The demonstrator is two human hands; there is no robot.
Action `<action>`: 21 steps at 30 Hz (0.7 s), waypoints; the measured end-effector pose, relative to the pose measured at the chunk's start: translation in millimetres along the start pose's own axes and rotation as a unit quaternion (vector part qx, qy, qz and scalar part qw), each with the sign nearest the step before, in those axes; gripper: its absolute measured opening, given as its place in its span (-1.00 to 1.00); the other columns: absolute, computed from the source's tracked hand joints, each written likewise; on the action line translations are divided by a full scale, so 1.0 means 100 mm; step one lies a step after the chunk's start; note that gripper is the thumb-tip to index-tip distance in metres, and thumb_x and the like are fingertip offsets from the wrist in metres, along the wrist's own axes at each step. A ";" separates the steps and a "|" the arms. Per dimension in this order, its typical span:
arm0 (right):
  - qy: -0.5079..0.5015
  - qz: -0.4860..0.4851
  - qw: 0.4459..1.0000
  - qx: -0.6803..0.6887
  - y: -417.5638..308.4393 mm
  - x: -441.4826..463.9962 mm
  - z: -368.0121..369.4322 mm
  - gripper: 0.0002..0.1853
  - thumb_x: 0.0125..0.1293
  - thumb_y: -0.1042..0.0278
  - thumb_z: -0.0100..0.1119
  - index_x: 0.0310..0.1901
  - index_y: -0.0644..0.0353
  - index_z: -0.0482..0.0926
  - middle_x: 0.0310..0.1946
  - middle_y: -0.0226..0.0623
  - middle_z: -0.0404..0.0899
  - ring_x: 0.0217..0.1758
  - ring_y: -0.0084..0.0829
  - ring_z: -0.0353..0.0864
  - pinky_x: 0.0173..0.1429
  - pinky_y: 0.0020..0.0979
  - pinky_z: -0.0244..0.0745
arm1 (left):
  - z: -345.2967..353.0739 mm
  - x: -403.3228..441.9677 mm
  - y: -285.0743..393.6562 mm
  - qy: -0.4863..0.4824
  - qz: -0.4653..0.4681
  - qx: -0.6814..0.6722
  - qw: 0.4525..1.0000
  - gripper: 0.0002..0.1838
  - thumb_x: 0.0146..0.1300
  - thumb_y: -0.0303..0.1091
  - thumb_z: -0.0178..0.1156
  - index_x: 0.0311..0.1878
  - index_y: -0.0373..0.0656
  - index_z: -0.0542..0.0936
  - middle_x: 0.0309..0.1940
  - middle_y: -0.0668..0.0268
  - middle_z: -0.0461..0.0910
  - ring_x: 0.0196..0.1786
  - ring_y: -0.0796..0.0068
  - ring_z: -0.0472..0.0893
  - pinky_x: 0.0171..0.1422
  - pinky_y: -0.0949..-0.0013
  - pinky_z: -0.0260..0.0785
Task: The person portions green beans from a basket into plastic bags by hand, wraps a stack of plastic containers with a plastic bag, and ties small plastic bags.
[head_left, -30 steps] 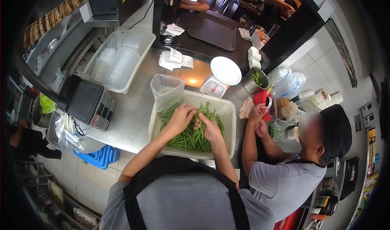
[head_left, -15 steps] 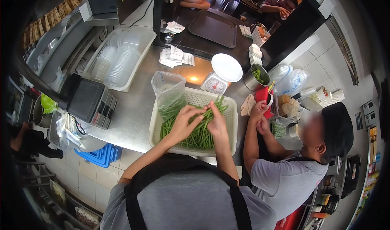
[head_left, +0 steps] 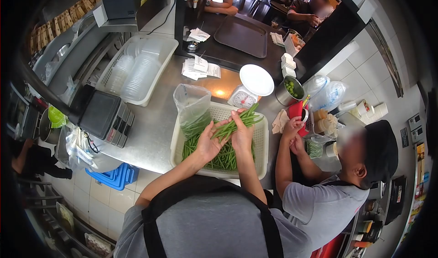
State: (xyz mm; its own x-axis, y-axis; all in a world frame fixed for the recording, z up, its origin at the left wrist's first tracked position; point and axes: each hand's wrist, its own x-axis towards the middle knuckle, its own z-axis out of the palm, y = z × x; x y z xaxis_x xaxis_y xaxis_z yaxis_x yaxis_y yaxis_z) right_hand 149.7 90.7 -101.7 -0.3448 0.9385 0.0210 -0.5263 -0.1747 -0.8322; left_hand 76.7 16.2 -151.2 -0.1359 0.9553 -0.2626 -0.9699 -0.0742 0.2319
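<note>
A bundle of long green beans lies across both hands above a cream plastic basket. My right hand has its fingers and thumb around the middle of the bundle. The left hand is turned palm up, its fingers curled under the bundle's near end. More loose beans fill the basket below. At the basket's left rear stands a clear plastic bag with cut green pieces in its lower part.
Behind the basket is a white dial scale. A metal pot of green fruit stands to its right, near a co-worker holding a red object. Left are a tub of plastic containers and a black box.
Both hands have lifted a bundle of beans off the pile. My left hand has turned palm up under it. The view has shifted slightly.
</note>
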 end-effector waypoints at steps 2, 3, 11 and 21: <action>-0.002 0.005 1.000 0.000 0.03 -0.03 -0.01 -0.76 0.14 0.58 0.23 -0.19 0.20 0.41 -0.42 -0.40 0.42 -0.34 -0.56 0.45 -0.20 -0.50 0.38 | -0.05 0.03 -0.03 -0.001 0.004 0.012 1.000 -0.53 0.43 -0.08 -0.25 0.19 -0.20 0.37 0.08 0.23 0.48 0.14 0.38 0.46 0.29 0.24 0.25; -0.004 0.007 1.000 0.001 0.03 -0.04 0.00 -0.74 0.12 0.60 0.24 -0.17 0.21 0.41 -0.41 -0.39 0.43 -0.34 -0.57 0.45 -0.20 -0.53 0.38 | -0.05 0.03 -0.03 -0.001 0.006 0.017 1.000 -0.55 0.43 -0.10 -0.25 0.18 -0.20 0.37 0.07 0.23 0.49 0.13 0.39 0.46 0.29 0.25 0.25; 0.006 -0.035 0.994 -0.101 0.00 -0.27 0.20 -0.63 0.09 0.63 0.24 -0.05 0.24 0.40 -0.34 -0.39 0.44 -0.28 -0.60 0.46 -0.21 -0.57 0.40 | -0.05 -0.03 -0.02 0.024 -0.005 0.021 0.999 -0.61 0.43 -0.10 -0.23 0.07 -0.11 0.46 -0.02 0.33 0.52 0.02 0.45 0.50 0.12 0.32 0.35; -0.024 -0.023 0.995 -0.090 -0.06 -0.27 0.21 -0.55 0.09 0.66 0.21 0.05 0.30 0.37 -0.35 -0.36 0.48 -0.30 -0.55 0.50 -0.16 -0.55 0.42 | 0.05 -0.02 0.04 0.022 -0.012 0.005 1.000 -0.64 0.41 -0.13 -0.16 0.06 -0.14 0.47 -0.04 0.30 0.53 0.01 0.43 0.51 0.16 0.33 0.34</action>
State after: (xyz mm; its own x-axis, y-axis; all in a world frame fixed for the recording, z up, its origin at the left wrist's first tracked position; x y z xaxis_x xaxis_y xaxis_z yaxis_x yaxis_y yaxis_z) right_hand 145.9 60.3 -85.8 -0.3623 0.9283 0.0835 -0.3957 -0.0721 -0.9155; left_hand 74.5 15.4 -144.9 -0.1212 0.9431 -0.3096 -0.9712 -0.0481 0.2335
